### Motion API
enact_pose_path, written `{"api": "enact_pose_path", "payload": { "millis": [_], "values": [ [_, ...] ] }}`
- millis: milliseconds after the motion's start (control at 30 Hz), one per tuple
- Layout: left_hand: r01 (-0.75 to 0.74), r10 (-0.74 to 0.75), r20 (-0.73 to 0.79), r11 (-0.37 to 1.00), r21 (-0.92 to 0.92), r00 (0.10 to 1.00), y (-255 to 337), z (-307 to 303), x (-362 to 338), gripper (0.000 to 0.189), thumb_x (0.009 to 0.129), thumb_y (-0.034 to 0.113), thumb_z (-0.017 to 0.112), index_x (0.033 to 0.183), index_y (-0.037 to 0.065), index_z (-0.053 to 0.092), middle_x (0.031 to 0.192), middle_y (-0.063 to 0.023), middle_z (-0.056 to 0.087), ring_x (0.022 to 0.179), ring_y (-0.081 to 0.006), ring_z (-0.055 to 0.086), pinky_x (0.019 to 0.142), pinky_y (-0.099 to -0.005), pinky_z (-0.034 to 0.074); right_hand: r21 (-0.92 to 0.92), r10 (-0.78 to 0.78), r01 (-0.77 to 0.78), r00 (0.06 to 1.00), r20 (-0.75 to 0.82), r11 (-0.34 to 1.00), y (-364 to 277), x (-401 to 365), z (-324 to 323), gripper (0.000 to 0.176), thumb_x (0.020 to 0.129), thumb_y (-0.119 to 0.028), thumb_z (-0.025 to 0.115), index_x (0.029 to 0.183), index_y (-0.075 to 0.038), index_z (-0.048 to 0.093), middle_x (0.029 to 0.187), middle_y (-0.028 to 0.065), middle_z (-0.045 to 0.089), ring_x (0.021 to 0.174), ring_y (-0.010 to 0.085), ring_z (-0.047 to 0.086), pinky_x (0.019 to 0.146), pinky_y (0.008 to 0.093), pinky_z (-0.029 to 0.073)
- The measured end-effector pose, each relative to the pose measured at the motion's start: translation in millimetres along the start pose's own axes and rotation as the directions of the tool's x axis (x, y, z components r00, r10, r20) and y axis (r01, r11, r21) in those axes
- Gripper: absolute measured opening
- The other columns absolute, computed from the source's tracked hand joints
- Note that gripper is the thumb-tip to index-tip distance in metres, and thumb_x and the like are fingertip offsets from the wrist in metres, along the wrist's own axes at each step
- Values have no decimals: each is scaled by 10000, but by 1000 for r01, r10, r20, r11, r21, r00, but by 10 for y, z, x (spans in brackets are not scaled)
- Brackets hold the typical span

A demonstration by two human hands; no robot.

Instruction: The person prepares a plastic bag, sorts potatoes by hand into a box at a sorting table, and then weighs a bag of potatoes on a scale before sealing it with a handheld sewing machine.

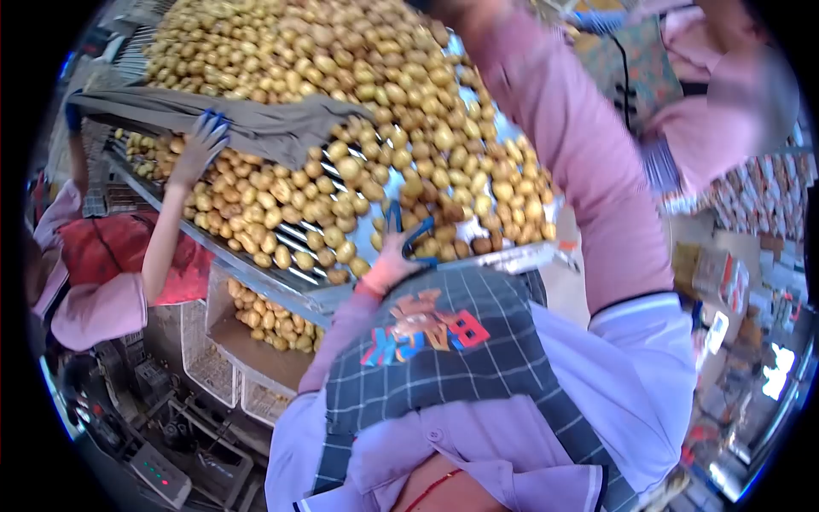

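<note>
My left hand (401, 249), in a glove with blue fingertips, is at the near edge of the sorting table (320, 299). Its fingers are spread beside several loose potatoes (444, 230), with none in its grasp. My right arm, in a pink sleeve (580, 145), stretches far across the heap of potatoes (299, 43). At the top edge of the view my right hand (452, 10) is blurred and mostly cut off, so its fingers do not show clearly.
On the left, a co-worker's hand (203, 145) rests on a grey cloth (256, 124) lying over the potatoes. A crate (256, 337) holding potatoes stands below the table. Another person (699, 94) is at the right, near cardboard boxes (717, 277).
</note>
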State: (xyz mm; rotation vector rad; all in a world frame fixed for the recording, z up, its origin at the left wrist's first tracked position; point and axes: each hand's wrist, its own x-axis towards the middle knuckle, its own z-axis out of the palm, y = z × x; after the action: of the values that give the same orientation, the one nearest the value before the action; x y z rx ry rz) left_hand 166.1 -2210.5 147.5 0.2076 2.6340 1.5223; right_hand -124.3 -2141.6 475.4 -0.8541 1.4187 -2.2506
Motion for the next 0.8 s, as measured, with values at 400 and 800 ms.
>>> {"api": "enact_pose_path", "payload": {
  "millis": [400, 800],
  "values": [
    [-302, -63, -686, 867, -398, 724, 1171, -1739, 906, 708, 763, 57, 756, 1396, 66, 440, 1216, -68, 557, 901, -115, 518, 793, -248, 488, 114, 360, -358, 933, 4, 927, 817, -751, 151, 277, 862, -131, 671, 1076, 43, 638, 981, 86, 684, 890, 150, 649, 823, 257, 511],
    [-206, -11, -643, 943, -262, 766, 1086, -2575, 1121, 180, 798, 1, 700, 967, -56, 680, 966, -85, 691, 843, -124, 649, 782, -249, 517, 191, 398, -364, 897, -192, 912, 919, -1003, -60, 312, 898, -66, 600, 1189, 43, 577, 1106, 90, 637, 1021, 163, 613, 921, 261, 486]
  ]
}}
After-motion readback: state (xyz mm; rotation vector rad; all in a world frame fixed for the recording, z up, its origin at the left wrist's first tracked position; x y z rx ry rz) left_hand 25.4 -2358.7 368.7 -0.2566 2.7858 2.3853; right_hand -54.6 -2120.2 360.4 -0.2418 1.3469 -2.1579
